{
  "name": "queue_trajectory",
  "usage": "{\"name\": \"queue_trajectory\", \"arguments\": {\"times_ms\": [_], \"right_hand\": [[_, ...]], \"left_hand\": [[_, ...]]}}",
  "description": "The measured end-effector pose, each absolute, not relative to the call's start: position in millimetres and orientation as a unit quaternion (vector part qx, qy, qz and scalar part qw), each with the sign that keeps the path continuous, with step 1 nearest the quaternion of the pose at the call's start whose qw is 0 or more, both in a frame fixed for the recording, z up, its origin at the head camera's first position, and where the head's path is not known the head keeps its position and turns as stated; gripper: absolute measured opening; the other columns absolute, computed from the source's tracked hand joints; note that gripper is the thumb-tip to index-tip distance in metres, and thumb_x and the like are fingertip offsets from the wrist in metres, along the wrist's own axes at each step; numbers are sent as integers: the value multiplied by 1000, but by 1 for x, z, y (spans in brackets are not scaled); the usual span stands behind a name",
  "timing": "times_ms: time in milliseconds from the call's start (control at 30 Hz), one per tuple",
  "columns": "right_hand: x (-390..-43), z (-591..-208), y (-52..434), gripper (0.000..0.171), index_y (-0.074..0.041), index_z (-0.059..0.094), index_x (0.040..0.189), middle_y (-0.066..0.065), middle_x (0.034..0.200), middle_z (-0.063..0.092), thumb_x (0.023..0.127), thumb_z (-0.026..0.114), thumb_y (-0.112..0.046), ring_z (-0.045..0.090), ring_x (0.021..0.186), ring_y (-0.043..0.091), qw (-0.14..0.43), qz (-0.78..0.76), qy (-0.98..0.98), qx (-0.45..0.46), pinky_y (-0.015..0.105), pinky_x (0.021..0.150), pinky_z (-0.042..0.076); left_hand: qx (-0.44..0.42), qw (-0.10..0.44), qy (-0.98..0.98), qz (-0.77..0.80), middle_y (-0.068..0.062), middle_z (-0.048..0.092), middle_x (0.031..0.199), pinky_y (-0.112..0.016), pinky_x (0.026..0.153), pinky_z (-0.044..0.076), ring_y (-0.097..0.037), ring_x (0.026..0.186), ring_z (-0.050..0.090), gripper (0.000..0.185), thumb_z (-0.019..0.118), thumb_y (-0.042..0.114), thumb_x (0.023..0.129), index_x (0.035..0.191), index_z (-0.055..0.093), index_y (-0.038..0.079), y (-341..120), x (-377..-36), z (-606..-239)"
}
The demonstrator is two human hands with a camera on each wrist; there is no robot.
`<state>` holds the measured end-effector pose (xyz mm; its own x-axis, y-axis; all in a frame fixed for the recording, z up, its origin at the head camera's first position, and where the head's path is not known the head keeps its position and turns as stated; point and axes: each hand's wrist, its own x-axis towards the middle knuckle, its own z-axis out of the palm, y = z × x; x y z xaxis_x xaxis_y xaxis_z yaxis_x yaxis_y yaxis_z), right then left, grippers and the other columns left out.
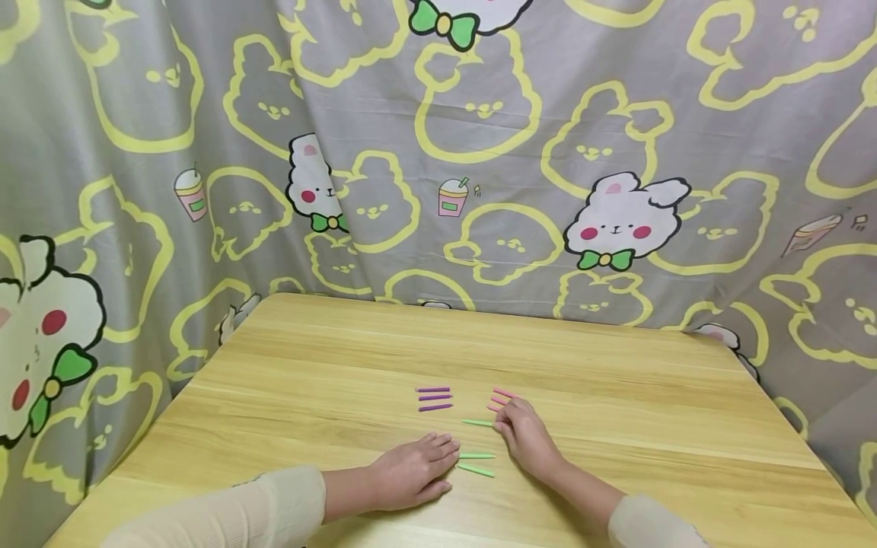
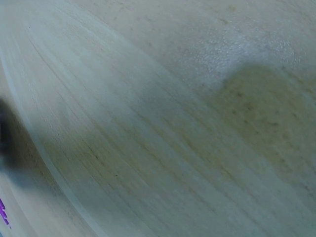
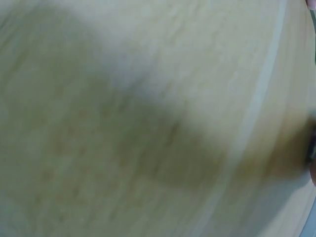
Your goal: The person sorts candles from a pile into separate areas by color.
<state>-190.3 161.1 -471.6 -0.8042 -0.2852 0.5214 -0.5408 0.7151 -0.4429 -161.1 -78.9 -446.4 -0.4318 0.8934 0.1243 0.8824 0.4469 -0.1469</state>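
Right grip (image 1: 522,435) on green stick (image 1: 477,422)

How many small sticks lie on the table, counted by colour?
Purple sticks: 3
Green sticks: 3
Pink sticks: 3 in sight, partly hidden by the right hand
Total: 9 sticks that can be seen on the table

Three sticks (image 1: 435,398) are laid side by side on the table (image 1: 617,426). Right of them, another group (image 1: 500,397) is set just beyond the right hand (image 1: 524,434).
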Motion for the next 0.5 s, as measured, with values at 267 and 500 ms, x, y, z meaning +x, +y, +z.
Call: {"name": "queue_trajectory", "arguments": {"times_ms": [267,500], "right_hand": [[-191,-472,159,21,-9,57,70,-5,74,50,72,71,7,47,75,9,217,295,-899,242,22,64,46],[-191,-472,160,21,-9,58,71,-5,74,50,71,71,8,47,75,9,224,290,-895,256,21,64,46]], "left_hand": [[-525,88,-846,31,-10,54,133,-32,105,41,-22,126,50,45,40,35,98,128,54,4,-79,-161,-445],[-522,84,-848,34,-9,53,134,-32,105,41,-22,126,49,46,40,36,98,129,53,4,-79,-161,-444]]}}
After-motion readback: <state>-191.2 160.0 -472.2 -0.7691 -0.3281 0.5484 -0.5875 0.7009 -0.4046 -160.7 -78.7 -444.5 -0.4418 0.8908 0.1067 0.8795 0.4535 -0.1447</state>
